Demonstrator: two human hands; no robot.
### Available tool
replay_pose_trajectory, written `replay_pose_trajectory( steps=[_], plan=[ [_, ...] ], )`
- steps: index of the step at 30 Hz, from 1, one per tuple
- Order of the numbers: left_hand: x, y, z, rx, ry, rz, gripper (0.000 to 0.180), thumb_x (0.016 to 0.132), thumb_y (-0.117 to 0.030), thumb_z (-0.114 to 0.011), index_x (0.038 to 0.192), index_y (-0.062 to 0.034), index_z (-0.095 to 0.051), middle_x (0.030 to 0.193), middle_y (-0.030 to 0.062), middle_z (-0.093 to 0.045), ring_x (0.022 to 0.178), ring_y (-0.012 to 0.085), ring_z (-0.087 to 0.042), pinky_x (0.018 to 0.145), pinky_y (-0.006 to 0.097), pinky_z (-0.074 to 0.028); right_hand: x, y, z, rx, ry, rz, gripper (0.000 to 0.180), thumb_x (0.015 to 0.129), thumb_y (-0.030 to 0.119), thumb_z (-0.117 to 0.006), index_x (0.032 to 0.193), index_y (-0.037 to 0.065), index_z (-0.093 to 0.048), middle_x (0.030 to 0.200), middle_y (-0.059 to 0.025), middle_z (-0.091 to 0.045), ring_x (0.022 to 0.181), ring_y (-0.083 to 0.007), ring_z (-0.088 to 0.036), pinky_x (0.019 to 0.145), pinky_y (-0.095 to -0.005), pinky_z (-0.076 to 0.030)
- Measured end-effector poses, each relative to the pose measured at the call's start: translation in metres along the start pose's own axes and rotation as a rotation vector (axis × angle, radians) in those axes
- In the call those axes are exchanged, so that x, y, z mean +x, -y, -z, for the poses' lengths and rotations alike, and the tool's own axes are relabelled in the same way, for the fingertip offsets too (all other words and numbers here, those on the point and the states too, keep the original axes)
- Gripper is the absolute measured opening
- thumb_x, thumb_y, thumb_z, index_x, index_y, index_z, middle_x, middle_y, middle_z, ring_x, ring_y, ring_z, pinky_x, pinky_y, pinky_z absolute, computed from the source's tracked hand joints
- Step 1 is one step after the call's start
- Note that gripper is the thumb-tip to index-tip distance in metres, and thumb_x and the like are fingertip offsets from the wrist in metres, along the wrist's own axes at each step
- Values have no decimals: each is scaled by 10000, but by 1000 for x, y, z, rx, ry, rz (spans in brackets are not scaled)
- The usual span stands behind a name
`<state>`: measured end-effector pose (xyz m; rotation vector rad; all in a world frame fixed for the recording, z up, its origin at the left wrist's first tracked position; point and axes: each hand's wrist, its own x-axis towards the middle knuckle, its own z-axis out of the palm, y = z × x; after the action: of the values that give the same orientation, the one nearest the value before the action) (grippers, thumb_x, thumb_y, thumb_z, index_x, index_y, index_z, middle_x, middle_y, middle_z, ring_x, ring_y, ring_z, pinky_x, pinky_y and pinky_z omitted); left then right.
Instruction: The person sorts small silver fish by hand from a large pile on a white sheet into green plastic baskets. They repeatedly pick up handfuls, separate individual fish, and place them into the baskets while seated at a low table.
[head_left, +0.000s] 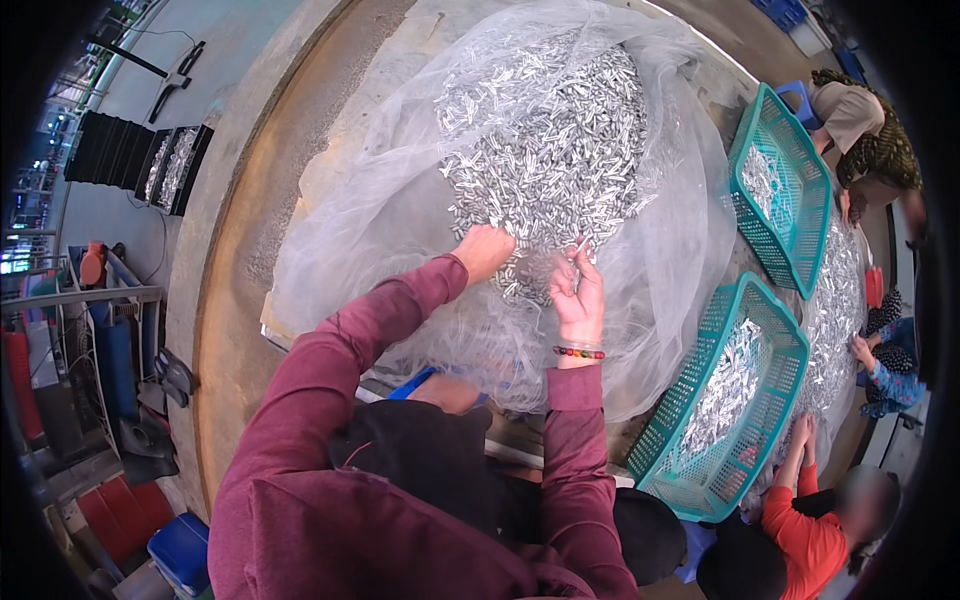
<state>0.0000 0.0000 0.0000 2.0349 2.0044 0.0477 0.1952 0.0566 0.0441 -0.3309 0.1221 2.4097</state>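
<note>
Maroon cloth (370,540) of the person's own top is seen nearest the camera, with both sleeves (330,370) stretched forward over a rumpled white net (350,220). On the net, a wide heap of small silver pieces (560,150) is spread, and both hands are placed at its near edge. The left hand (487,252) is set down against the heap with its back upward; its fingers are curled under and hidden, so whether its grip is closed on anything cannot be told. The right hand (577,285) is held just beside it, palm turned up, its grip narrow, with 1 silver piece (584,243) pinched at the fingertips. Around the right wrist a bracelet (580,352) of coloured beads is worn. To the right, 2 green baskets are placed near each other: the farther basket (810,220) and the nearer basket (775,400) are each partly filled with silver pieces. Beyond them, another spread of silver pieces (832,310) is reached into by a co-worker in an orange top (800,530). At the far left, black trays (180,170) are seen, with silvery contents, and a blue box (180,555) is seen at the lower left.
</note>
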Motion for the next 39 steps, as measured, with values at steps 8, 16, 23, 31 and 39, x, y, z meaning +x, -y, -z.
replay_pose_trajectory(
  steps=[8,16,23,31,39],
  plan=[
    [7,17,59,-462,-161,190,228,732,-186,-631,937,-103,-687,803,180,-656,778,324,-639,699,435,-496,1,-6,-33,-289,-313,211,159,892,111,-580,1033,52,-534,917,-151,-611,758,-217,-586,620,-274,-518],
    [23,24,50,-122,-8,-101,240,750,-146,-646,986,-143,-690,888,131,-662,855,290,-649,731,438,-507,-10,4,-47,-403,-35,168,601,926,471,-425,1241,-41,-427,1141,-237,-557,1006,-354,-576,883,-453,-489],
    [28,6,45,196,63,-282,90,734,-104,-631,783,-32,-651,843,131,-659,813,283,-669,624,397,-532,-17,0,-59,64,174,86,796,918,625,-190,1442,26,-213,1486,-225,-206,1397,-393,-112,1110,-613,-59],
    [-1,-22,41,86,-84,-158,149,777,-154,-659,808,-12,-630,858,136,-640,799,284,-663,618,393,-531,-16,1,-54,198,179,96,822,909,644,-146,1446,23,-202,1498,-226,-174,1393,-411,-103,1133,-544,-104],
    [-2,-22,30,134,-5,-175,64,717,-76,-626,740,-21,-649,770,146,-659,763,303,-670,611,399,-534,-15,2,-46,20,58,162,773,935,598,-202,1414,-7,-250,1488,-233,-196,1385,-413,-134,1136,-514,-142]
  ],
)
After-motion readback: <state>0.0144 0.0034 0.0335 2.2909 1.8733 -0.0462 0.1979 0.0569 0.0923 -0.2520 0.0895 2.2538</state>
